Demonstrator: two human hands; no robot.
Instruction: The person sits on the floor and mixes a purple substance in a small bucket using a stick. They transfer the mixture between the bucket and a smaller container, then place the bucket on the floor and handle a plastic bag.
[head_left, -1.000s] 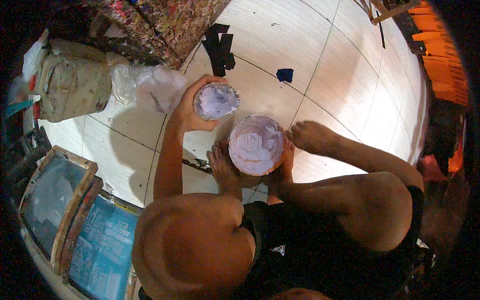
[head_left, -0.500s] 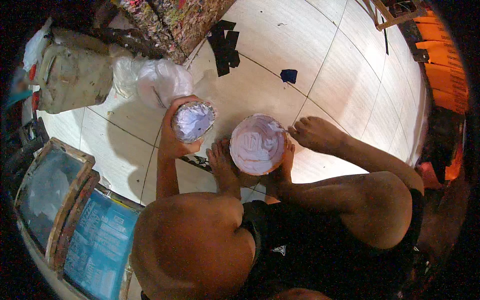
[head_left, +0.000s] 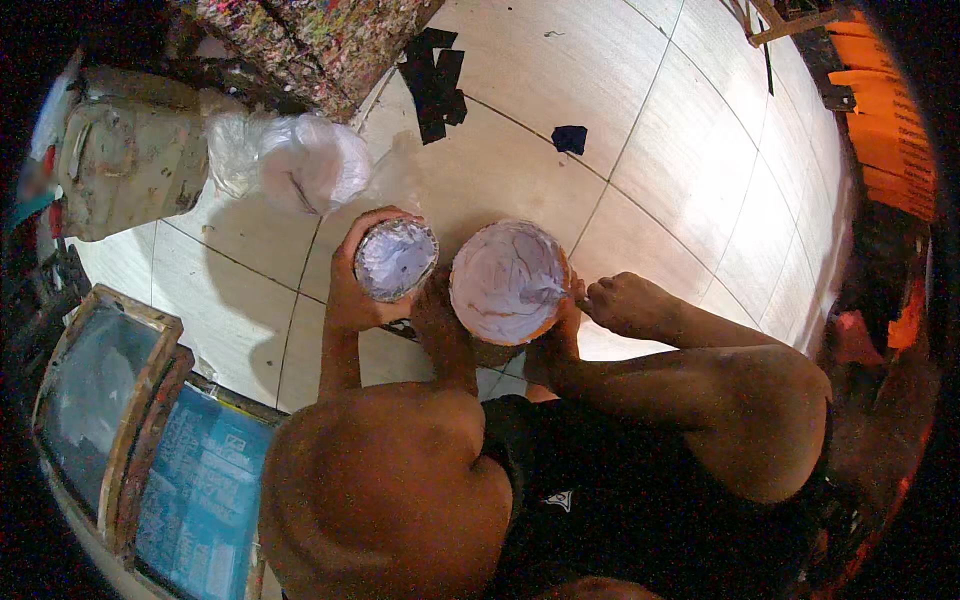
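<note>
- Left hand (head_left: 350, 300): fingers wrapped round small paint cup (head_left: 396, 260), raised just beside large paint tub (head_left: 508, 282)
- Right hand (head_left: 625, 303): clenched on stirring stick (head_left: 548, 293) dipped into the tub's pale paint
- Tub: on tiled floor (head_left: 650, 170), braced between feet
- Risk: tilted cup could drip onto tiles; vigorous stirring might slop paint over rim

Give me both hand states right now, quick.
Left hand: closed around the small container of pale paint, held up.
Right hand: closed on a stirring tool that dips into the big paint tub.
</note>
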